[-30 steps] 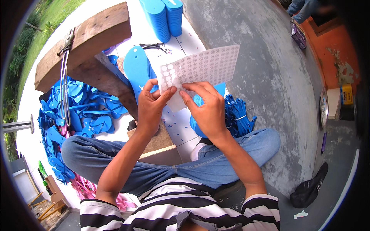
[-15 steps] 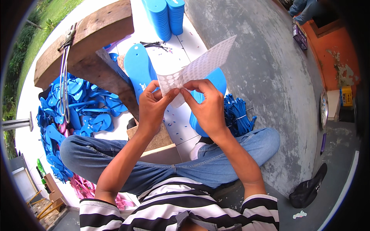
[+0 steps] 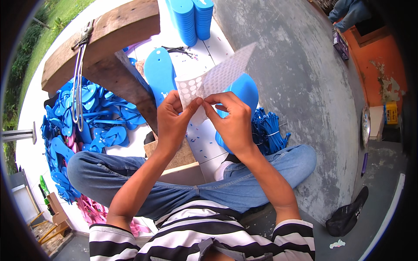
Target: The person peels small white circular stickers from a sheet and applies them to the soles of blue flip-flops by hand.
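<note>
A sheet of round white stickers (image 3: 190, 89) is held up between my two hands, its far part (image 3: 230, 67) curling up and to the right. My left hand (image 3: 171, 119) is closed on the near edge, thumb over it. Thumb and forefinger of my right hand (image 3: 233, 119) pinch together at the same edge, touching the sheet; whether a loose sticker is between them is too small to see. Behind the hands stand blue flip-flop soles (image 3: 157, 71) on the left and a stack of blue soles (image 3: 244, 93) on the right, partly hidden.
A wooden stand (image 3: 104, 32) with metal pliers-like tool (image 3: 78, 87) hanging rises at left. Beside it lies a heap of blue flip-flops (image 3: 93, 113), with pink straps (image 3: 91, 213) nearer. Blue straps (image 3: 271, 130) are bundled at right. Stacked blue soles (image 3: 191, 21) stand far off.
The sheet's upper part has swung slightly left and lower, and my right fingers have shifted a little along its edge. Both hands still hold it.
</note>
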The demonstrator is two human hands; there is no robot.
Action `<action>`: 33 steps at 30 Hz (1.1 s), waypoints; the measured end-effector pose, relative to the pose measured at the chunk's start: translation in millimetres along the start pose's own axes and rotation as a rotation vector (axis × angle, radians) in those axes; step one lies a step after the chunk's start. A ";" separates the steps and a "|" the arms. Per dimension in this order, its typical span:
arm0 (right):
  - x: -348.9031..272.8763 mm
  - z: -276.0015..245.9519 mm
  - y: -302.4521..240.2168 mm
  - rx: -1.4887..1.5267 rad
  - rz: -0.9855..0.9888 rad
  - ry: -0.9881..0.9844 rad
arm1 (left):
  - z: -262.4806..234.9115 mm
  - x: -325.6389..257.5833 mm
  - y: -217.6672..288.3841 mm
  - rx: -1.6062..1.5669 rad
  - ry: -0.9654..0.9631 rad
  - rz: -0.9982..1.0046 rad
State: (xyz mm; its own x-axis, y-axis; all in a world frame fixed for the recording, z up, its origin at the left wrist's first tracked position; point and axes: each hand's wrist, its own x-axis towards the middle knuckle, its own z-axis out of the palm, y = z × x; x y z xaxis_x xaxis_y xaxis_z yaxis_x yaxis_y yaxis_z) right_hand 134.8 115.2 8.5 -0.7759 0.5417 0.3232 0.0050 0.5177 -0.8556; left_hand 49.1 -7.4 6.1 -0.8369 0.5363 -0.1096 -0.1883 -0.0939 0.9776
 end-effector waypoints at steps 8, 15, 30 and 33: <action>-0.5 -6.3 -7.1 -0.070 0.009 -0.060 | -9.0 -2.6 5.5 0.067 0.046 -0.083; -5.2 0.0 -9.6 -0.053 0.025 -0.101 | -15.1 -8.7 -2.4 0.042 0.048 -0.076; -10.3 11.6 -11.4 -0.156 -0.108 -0.095 | -18.4 -16.6 1.7 0.068 0.082 -0.096; -11.5 12.4 -11.3 -0.135 -0.170 -0.092 | -24.7 -15.4 -4.9 0.126 0.077 -0.099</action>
State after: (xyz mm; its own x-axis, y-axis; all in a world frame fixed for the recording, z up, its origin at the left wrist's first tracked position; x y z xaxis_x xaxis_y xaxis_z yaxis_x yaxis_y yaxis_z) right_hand 135.9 94.9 9.4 -0.8270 0.3797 0.4145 -0.0513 0.6833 -0.7283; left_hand 50.2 -35.8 -1.5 -0.8550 0.4718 -0.2151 -0.2096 0.0650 0.9756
